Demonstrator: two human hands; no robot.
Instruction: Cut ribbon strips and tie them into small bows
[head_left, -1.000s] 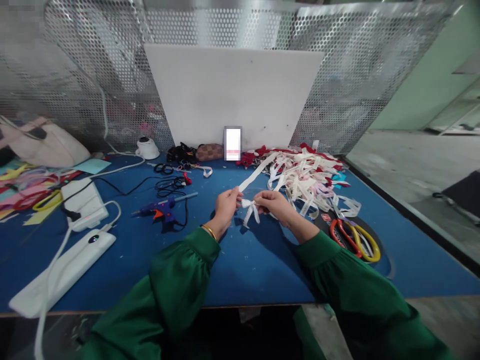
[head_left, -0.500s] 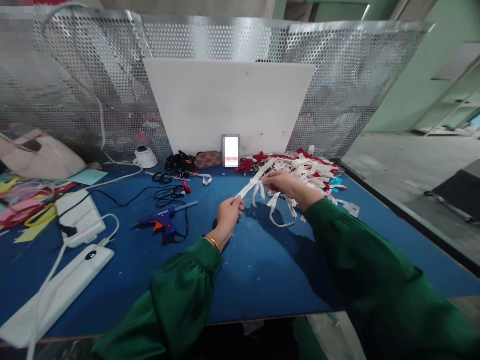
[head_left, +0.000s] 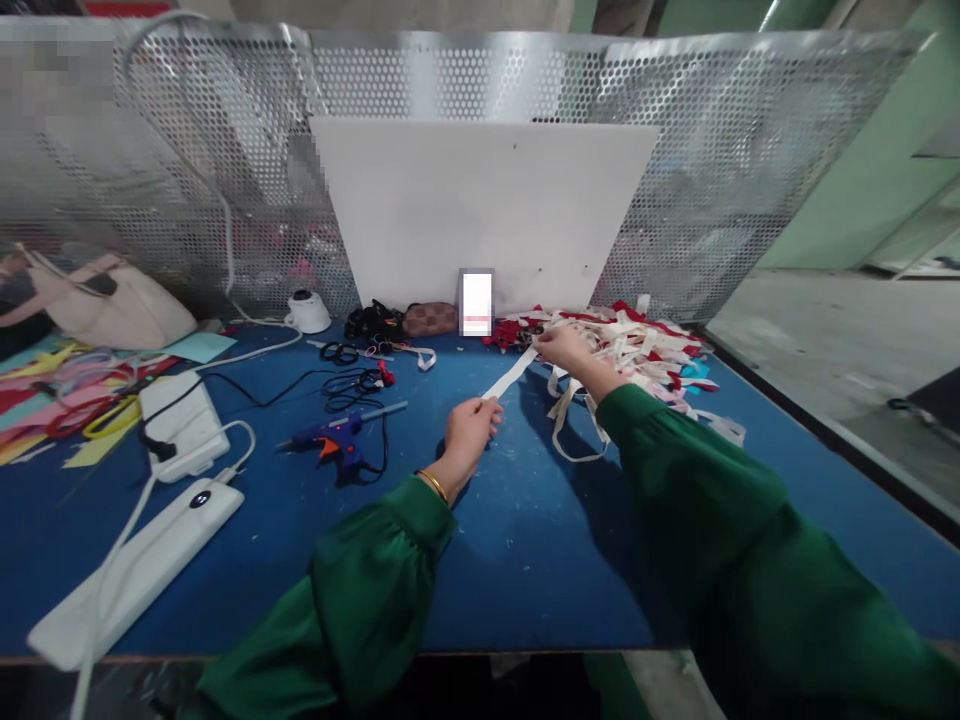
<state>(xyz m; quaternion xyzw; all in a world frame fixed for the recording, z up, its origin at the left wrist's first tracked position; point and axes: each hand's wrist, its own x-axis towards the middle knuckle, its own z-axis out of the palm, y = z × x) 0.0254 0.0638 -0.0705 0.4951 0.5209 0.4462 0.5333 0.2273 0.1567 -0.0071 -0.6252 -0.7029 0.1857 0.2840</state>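
Observation:
A white ribbon (head_left: 511, 374) is stretched slantwise above the blue tabletop between my two hands. Its near end is pinched in my left hand (head_left: 469, 432), which wears a gold bangle (head_left: 433, 485). Farther off and to the right, my right hand (head_left: 564, 350) pinches the other end, close to a heap of white and red ribbon pieces (head_left: 637, 340). A loose loop of off-white ribbon (head_left: 581, 457) hangs out of the heap below my right wrist.
Left of my left hand lies a blue glue gun (head_left: 341, 442) with its cable. A power strip (head_left: 184, 425), a white power bank (head_left: 142, 570) and coloured strips (head_left: 67, 400) fill the left side. Black scissors (head_left: 339, 352) and a phone (head_left: 477, 302) are farther back.
My right hand has slid up to the ribbon's far end. The ribbon now runs in one straight piece, without the dangling tail beneath my right hand. The view has shifted slightly left.

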